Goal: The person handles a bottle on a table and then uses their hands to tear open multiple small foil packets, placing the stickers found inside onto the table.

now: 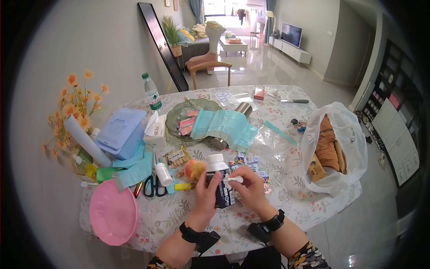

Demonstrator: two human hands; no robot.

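My left hand (206, 191) grips a white-capped bottle (221, 196) with a dark printed label, upright and slightly tilted, above the tablecloth. In my right hand (250, 186) is a crumpled white tissue (234, 181), pinched between thumb and fingers against the bottle's right side. Behind the left hand lies a red and yellow peach-like fruit (195, 169). Several colourful printed packets (253, 159) are partly hidden behind the bottle and right hand. A smaller white bottle (163, 175) leans on black-handled scissors (149, 186), with a yellow lighter-like object (183, 186) nearby.
A pink basin (114, 215) stands front left, with a lidded blue basket (121, 131) and tissue pack (156, 134) behind. Turquoise plastic bags (225, 126) cover part of a green dish (173, 116). A knife (299, 101) lies far right, beyond a filled plastic bag (352, 158).
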